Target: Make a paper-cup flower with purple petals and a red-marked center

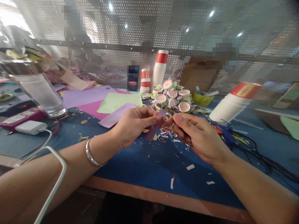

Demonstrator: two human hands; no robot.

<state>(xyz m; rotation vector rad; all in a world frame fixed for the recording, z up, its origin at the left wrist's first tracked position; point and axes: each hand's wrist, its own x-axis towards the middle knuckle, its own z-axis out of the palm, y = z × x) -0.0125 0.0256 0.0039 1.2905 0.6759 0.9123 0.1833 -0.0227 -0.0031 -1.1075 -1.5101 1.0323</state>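
My left hand [136, 124] pinches a narrow purple paper strip [154, 127] near its top end, and the strip hangs down toward the blue table top [140, 161]. A silver bangle sits on that wrist. My right hand [193, 133] is curled just to the right of the strip, thumb pointing at its top end; I cannot make out whether anything is in its fingers. Behind both hands lies a cluster of small round paper pieces with red print [174, 96] among purple and green scraps.
Sheets of purple, pink and green paper [112, 102] lie at back left. A glass [42, 93] and a white charger with cable [31, 127] stand at left. White-and-red tubes [160, 70] stand behind; another [233, 102] lies at right. Paper snippets litter the table. A perforated screen backs it.
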